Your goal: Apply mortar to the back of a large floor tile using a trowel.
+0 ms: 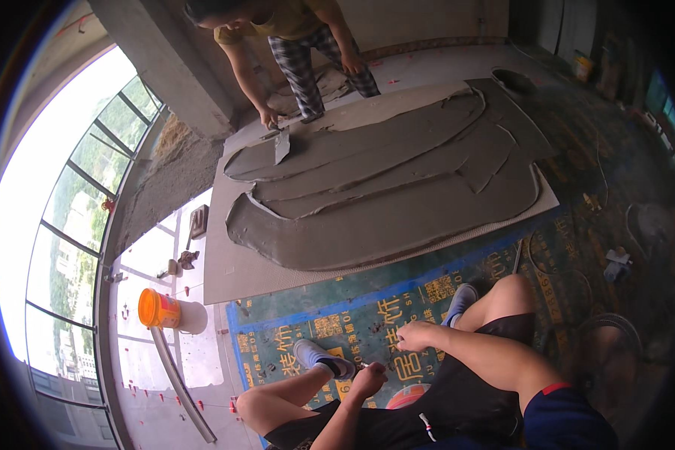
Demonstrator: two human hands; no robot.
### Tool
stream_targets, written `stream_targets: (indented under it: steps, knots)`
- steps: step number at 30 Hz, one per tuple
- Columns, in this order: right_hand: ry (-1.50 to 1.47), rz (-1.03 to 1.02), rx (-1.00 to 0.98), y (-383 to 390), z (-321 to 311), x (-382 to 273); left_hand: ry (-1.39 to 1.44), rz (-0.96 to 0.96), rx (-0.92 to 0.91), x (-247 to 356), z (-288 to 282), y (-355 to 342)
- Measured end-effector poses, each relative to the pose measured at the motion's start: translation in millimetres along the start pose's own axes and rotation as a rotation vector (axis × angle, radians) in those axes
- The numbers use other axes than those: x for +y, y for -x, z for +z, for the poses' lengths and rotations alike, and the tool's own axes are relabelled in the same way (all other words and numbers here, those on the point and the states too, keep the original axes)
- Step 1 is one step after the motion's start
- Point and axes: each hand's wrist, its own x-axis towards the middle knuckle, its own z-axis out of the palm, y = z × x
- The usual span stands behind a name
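My left hand [369,381] is closed in front of my left knee, with a small thing at its fingers too small to make out. To its right, my right hand [416,336] is curled closed above the printed green floor sheet [277,330]; what it holds, if anything, is hidden. Both hands are apart from the large slab [236,279], which lies ahead of me under wet grey mortar [397,202]. At its far left edge, a co-worker [307,45] bends over, one hand [268,118] on a trowel [281,146] that touches the mortar.
An orange bucket [159,309] stands on the pale tiles at left, beside a long curved strip [180,386]. A flat float [199,223] lies near the slab's left edge. Small red pieces dot the tiles. Windows [67,240] line the left; a dark basin [511,79] sits far right.
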Motion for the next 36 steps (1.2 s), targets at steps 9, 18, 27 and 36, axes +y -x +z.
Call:
stream_targets:
  steps: [9,18,27,36]
  knots:
    - [-0.005,0.005,-0.011,-1.7,1.9,0.8,-0.050,0.019,0.003,-6.5,3.4,-3.9]
    - [-0.022,0.006,-0.019,3.8,-4.4,-4.1,-0.015,0.012,-0.012,-4.3,1.5,-2.7]
    - [-0.037,0.009,0.004,-4.7,5.0,-0.7,-0.045,-0.019,0.012,-5.2,1.2,-3.1]
    - [-0.025,-0.001,0.030,-3.8,6.0,0.2,-0.028,-0.031,0.004,3.2,-3.1,1.5]
